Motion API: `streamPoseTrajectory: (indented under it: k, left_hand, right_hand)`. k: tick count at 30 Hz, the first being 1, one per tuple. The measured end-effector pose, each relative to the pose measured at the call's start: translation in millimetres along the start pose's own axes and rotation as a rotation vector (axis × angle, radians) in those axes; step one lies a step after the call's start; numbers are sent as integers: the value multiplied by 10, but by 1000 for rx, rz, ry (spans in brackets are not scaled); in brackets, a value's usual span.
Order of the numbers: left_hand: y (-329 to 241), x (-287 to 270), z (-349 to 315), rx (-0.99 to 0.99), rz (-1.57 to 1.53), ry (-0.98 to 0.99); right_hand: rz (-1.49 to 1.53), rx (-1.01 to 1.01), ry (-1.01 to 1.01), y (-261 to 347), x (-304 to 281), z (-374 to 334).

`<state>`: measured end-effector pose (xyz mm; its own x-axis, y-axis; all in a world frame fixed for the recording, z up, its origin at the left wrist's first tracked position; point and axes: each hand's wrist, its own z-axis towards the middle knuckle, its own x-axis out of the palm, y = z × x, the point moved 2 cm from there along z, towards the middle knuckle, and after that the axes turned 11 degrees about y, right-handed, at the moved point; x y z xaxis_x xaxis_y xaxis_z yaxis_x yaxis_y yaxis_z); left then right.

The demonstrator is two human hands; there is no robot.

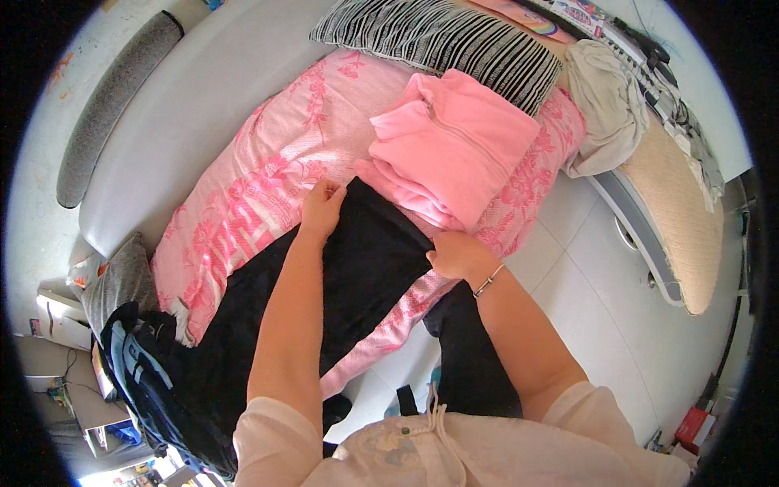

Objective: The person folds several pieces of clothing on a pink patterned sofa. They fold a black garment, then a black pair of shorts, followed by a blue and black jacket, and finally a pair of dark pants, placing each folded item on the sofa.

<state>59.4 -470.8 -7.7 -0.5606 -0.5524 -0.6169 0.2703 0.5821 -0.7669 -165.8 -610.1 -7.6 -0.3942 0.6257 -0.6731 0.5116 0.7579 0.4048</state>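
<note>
A black garment (357, 243) lies spread over the pink floral cover in front of me, its kind not plain. My left hand (323, 209) pinches it near its far left corner. At its right edge my right hand (458, 256), with a bracelet on the wrist, grips the cloth between thumb and fingers. The near end of the garment runs down to the left under my left forearm. Just beyond both hands sits a folded pink zip jacket (454, 150) on the pink floral cover (284, 154).
The cover lies over a grey sofa (203, 105). A black-and-white striped cushion (438, 45) is at the far end, with a grey cushion (126, 280) at left. Dark clothes (138, 365) are heaped at the near left. Pale cloth (604, 105) hangs over a beige-topped stool (669, 203).
</note>
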Motion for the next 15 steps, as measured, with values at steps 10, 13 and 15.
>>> streamPoseTrajectory:
  k: [10,13,15]
  left_hand:
    - [493,-558,-528,-130,72,277]
    - [560,-493,-663,-114,-55,220]
    - [495,-462,-826,-126,81,218]
  right_hand:
    - [-25,-86,-114,-96,108,68]
    - [-76,-106,-142,-117,104,55]
    - [-76,-83,-201,-55,49,-56]
